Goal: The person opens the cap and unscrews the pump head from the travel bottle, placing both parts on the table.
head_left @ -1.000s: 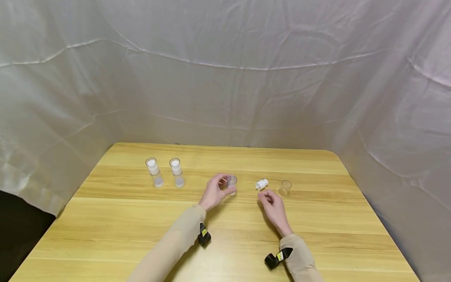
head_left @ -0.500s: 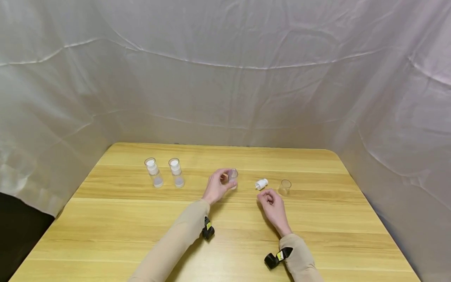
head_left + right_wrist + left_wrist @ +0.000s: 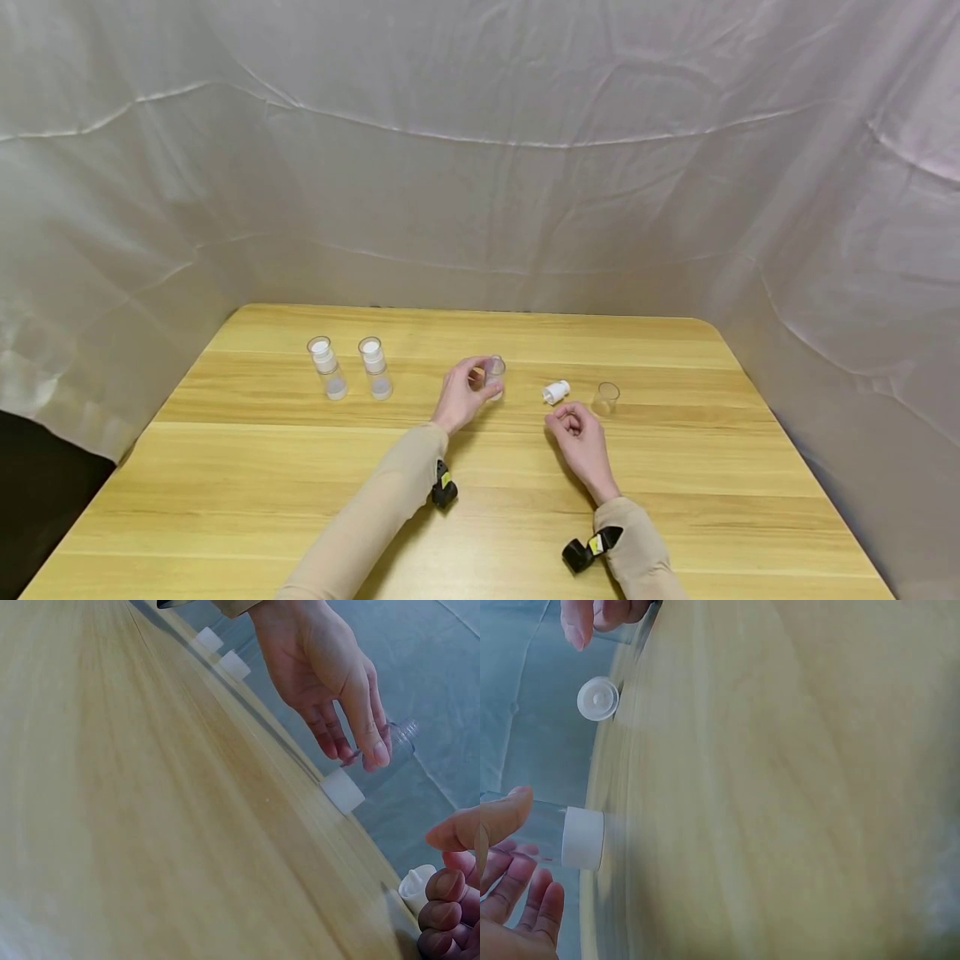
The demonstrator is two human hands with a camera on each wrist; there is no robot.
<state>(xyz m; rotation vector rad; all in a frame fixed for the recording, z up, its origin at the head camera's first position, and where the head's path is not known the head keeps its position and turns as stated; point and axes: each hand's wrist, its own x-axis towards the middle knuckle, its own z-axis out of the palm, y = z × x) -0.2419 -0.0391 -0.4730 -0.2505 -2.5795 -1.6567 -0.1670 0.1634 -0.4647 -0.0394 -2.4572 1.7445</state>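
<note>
My left hand (image 3: 457,398) grips a clear bottle (image 3: 495,367) between thumb and fingers. A white base (image 3: 343,790) closes the bottle's lower end, and its open threaded neck (image 3: 407,731) points up in the right wrist view. The bottle stands upright at the table surface. Just to its right, a small white pump head (image 3: 557,392) lies on its side. My right hand (image 3: 581,443) is nearest to this pump head, its fingers loosely curled around nothing. In the right wrist view the right thumb (image 3: 454,831) overlaps the area above the pump head.
A clear cylindrical cap (image 3: 606,399) stands beyond the right hand. Two complete bottles with white pumps, one at the far left (image 3: 327,367) and one beside it (image 3: 376,367), stand upright. Pale fabric (image 3: 480,183) hangs behind the wooden table (image 3: 480,525).
My left hand has moved the bottle a little farther from me, mostly in the first half second. The right hand, pump head and clear cap have hardly moved.
</note>
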